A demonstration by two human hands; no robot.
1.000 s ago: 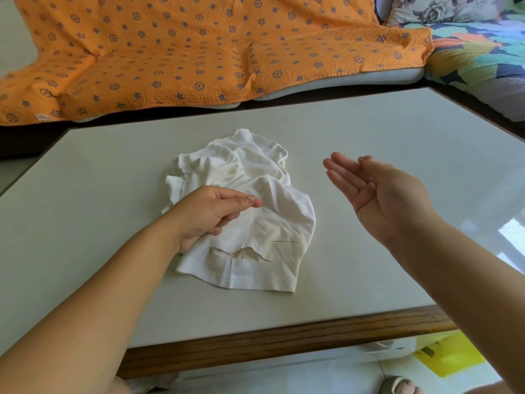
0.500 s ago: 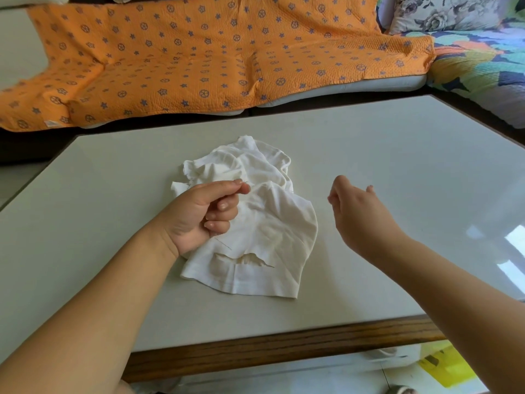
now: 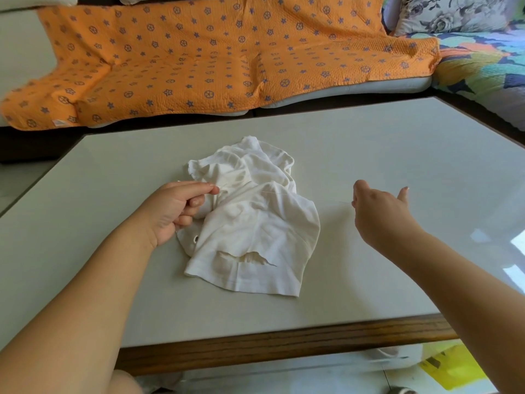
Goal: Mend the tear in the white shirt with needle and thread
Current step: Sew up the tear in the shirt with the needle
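The white shirt (image 3: 255, 223) lies crumpled mid-table (image 3: 397, 155): soft knit cloth with a ragged, curved tear (image 3: 247, 257) toward the table's wooden front edge. The left hand (image 3: 176, 209) pinches what seems a fine thread (image 3: 277, 191). The right hand (image 3: 377, 214) faces away, its grip unreadable.

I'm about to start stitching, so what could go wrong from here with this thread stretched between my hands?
One: the thread, stretched between your left hand and right hand, is fine and pale; it could snag on the crumpled white shirt or slip from your fingers. Two: the tear sits on bunched layers, so a stitch might catch the fabric underneath. I can't make out the needle.
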